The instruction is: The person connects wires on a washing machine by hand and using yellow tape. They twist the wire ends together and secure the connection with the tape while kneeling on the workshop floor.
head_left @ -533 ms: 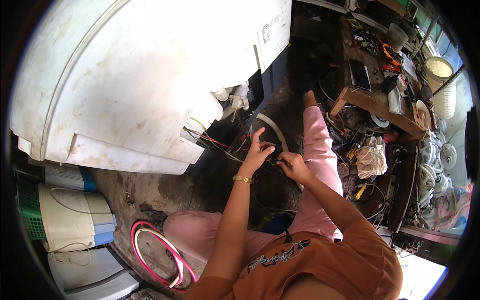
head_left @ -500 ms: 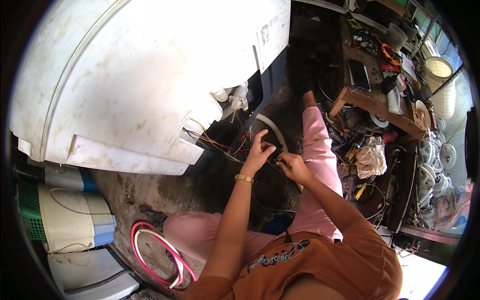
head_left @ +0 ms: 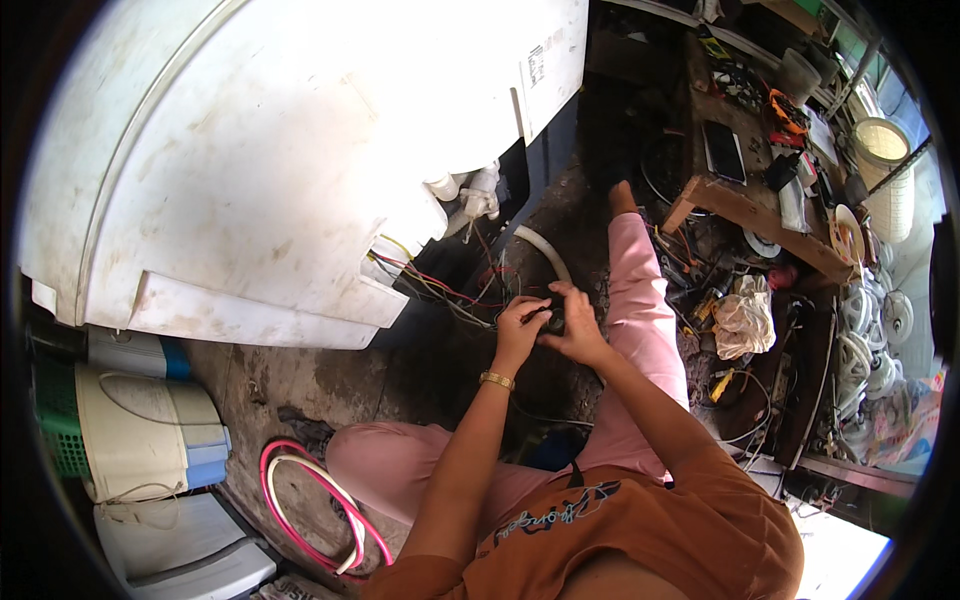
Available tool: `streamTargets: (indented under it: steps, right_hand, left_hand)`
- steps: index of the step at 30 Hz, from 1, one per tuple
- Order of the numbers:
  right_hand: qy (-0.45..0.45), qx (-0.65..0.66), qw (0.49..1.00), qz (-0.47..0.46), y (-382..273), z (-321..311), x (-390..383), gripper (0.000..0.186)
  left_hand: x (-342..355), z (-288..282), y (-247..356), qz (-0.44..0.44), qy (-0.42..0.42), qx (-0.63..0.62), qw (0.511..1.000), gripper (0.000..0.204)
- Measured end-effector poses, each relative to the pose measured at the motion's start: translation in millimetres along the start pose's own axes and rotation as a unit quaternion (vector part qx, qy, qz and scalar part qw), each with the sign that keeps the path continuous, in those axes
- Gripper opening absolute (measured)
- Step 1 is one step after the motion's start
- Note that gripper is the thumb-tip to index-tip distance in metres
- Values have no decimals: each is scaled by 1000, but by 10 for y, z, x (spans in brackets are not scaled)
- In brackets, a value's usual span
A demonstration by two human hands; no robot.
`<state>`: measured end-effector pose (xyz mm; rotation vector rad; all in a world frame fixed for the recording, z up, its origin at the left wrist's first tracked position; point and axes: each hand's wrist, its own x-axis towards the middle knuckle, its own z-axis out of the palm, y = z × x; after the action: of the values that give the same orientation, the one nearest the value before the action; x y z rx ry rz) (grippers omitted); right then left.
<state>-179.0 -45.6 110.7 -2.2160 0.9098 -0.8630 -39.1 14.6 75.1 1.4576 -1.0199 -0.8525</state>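
Note:
In the head view, my left hand (head_left: 519, 328), with a gold band at the wrist, has its fingers closed on a thin dark piece (head_left: 537, 312). What this piece is cannot be made out against the dark floor. Just beside it, my right hand (head_left: 580, 330) is open, its thumb and index finger apart and curved toward the left fingertips. Loose coloured wires (head_left: 440, 287) run toward my hands from the lower corner of a large white appliance cabinet (head_left: 250, 180). A white plastic valve-like fitting (head_left: 481, 193) shows in the gap at the cabinet's edge.
A pale hose (head_left: 543, 248) curves across the floor beyond my hands. To the right stands a wooden bench (head_left: 740, 197) with a phone (head_left: 723, 152) and tools. A pink and white hose coil (head_left: 268, 490) and plastic housings (head_left: 150, 425) lie left. A crumpled cloth (head_left: 744, 318) sits right.
My left fingers have gone from spread to closed on the thin dark piece. My right hand has changed from a pinch to thumb and index apart, and moved up slightly.

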Motion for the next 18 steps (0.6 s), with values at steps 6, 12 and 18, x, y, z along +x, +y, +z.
streamTargets:
  steps: [6, 12, 18]
  right_hand:
    - [-184, 63, 977, 84, 232, 42, -5, 64]
    - [-258, 63, 958, 110, 144, -184, 15, 64]
    - [-207, 35, 963, 169, 216, -203, -47, 64]
  left_hand:
    - [140, -91, -27, -95, -110, -95, 985, 16]
    - [185, -117, 21, -222, -139, -124, 957, 15]
    - [231, 159, -121, -77, -71, -27, 994, 26]
